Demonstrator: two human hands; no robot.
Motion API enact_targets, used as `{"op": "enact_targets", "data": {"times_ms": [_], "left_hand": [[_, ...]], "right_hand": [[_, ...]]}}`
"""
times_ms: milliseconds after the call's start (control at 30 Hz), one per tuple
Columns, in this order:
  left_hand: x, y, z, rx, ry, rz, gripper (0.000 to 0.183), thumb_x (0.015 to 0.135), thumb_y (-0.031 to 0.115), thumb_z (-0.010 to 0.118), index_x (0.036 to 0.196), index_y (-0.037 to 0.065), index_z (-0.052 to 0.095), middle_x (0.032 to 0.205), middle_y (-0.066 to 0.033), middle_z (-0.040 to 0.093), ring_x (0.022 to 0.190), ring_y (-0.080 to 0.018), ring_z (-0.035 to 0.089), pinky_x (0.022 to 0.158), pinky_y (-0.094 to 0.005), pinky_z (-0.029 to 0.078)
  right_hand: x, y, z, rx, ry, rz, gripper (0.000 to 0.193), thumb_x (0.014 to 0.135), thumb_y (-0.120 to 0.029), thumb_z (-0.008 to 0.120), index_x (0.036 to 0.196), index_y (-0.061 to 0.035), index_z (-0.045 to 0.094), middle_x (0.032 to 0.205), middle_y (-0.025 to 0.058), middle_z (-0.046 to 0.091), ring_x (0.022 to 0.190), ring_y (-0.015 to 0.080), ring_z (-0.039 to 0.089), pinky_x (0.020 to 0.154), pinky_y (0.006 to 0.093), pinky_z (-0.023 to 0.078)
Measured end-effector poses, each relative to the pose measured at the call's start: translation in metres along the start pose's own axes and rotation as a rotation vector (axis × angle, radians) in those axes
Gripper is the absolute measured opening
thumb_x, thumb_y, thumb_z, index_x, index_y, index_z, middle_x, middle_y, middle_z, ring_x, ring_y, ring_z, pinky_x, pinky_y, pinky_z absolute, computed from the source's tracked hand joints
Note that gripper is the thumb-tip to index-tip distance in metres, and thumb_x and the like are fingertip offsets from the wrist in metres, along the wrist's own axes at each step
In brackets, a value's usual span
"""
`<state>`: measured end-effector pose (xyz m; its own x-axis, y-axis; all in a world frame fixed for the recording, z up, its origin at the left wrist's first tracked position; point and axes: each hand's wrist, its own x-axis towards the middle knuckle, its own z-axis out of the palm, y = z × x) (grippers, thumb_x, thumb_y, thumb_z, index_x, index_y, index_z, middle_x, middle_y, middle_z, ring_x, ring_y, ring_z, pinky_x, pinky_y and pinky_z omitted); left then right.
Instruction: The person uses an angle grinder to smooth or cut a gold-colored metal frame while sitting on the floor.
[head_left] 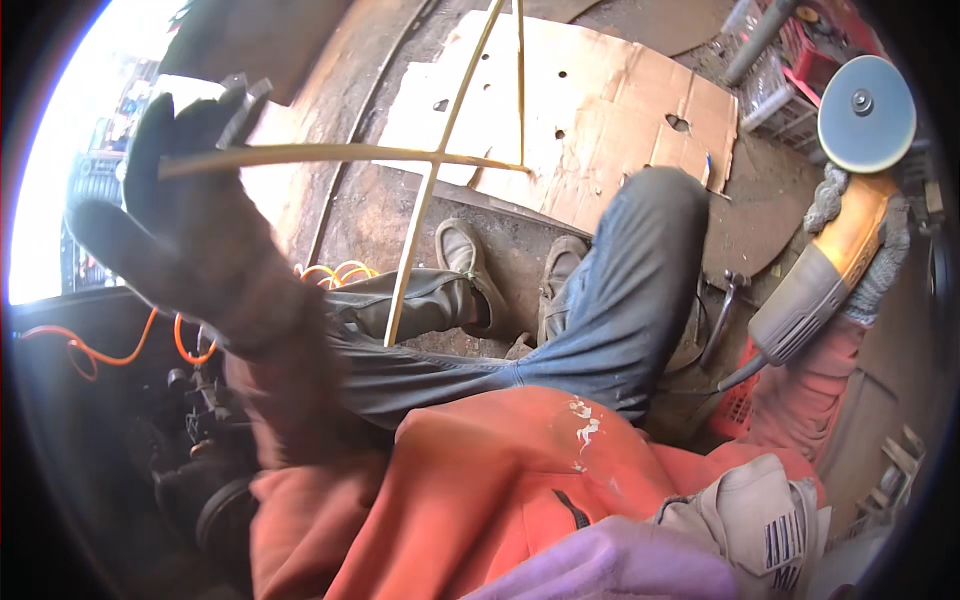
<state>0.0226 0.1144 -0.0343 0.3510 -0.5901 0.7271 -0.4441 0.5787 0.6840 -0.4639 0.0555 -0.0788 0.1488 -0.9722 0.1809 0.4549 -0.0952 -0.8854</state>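
Note:
My right hand (880, 262), in a grey knit glove, is closed round the yellow and grey body of an angle grinder (815, 275). The grinder's pale round disc (850, 125) points up and away at the far right. On the left my gloved left hand (190, 215) is raised with fingers spread, dark and somewhat blurred. A thin yellowish frame of crossed rods (415, 220) stands before me. One rod passes across the left hand's palm, and another's lower end meets my thigh. Whether the palm touches the rod is unclear.
Flattened cardboard (600, 110) lies on the floor beyond my shoes (465, 255). An orange hose (130, 355) coils at the left by dark machinery. Plastic crates (775, 100) stand at the far right. The grinder's cord (745, 372) runs toward my knee. A blurred brown shape (250, 45) hangs at the upper left.

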Motion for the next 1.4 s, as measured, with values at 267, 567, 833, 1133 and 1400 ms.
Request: {"op": "enact_targets", "data": {"times_ms": [267,567,833,1133,1400], "left_hand": [[0.050,-0.020,0.077,-0.253,-0.001,-0.497,0.018,0.101,0.025,0.050,0.104,0.007,0.053,0.079,-0.0083,0.056,0.051,-0.0181,0.049,0.045,-0.0340,0.044],[0.104,-0.056,0.101,-0.230,0.067,-0.420,0.036,0.105,0.033,0.032,0.075,0.016,0.041,0.066,-0.0012,0.035,0.049,-0.0147,0.030,0.047,-0.0345,0.027],[0.145,-0.175,0.101,-0.467,-0.326,-0.408,0.044,0.101,0.046,0.039,0.077,0.010,0.047,0.059,0.0012,0.035,0.046,-0.0173,0.037,0.046,-0.0355,0.038],[0.129,-0.125,0.064,-2.275,0.868,-1.108,0.024,0.095,0.029,0.048,0.079,0.013,0.056,0.074,-0.0028,0.053,0.073,-0.0176,0.054,0.074,-0.0360,0.043],[0.139,-0.153,0.011,-3.578,0.992,-1.053,0.019,0.092,0.019,0.053,0.075,0.014,0.060,0.079,-0.0035,0.058,0.075,-0.0177,0.057,0.075,-0.0363,0.046]], "right_hand": [[-0.035,0.027,-0.025,-0.019,0.328,0.174,0.062,0.086,-0.047,0.067,0.120,0.0026,0.053,0.090,0.0152,0.062,0.065,0.0233,0.063,0.057,0.0366,0.058],[-0.039,0.167,-0.051,-0.251,0.307,0.299,0.030,0.083,-0.018,0.069,0.110,-0.0053,0.060,0.080,0.0097,0.065,0.059,0.0196,0.065,0.053,0.0324,0.058],[0.006,0.241,0.006,-0.009,0.113,0.474,0.052,0.073,-0.003,0.083,0.115,-0.0078,0.052,0.098,0.0075,0.066,0.083,0.0162,0.067,0.073,0.0318,0.058],[0.048,0.313,0.048,0.049,-0.009,0.428,0.060,0.073,-0.008,0.085,0.121,-0.0080,0.049,0.107,0.0074,0.064,0.094,0.0157,0.065,0.082,0.0327,0.057],[0.075,0.335,0.111,0.176,-0.125,0.228,0.075,0.072,-0.011,0.087,0.131,-0.0058,0.040,0.122,0.0110,0.060,0.111,0.0177,0.061,0.095,0.0341,0.052]]}}
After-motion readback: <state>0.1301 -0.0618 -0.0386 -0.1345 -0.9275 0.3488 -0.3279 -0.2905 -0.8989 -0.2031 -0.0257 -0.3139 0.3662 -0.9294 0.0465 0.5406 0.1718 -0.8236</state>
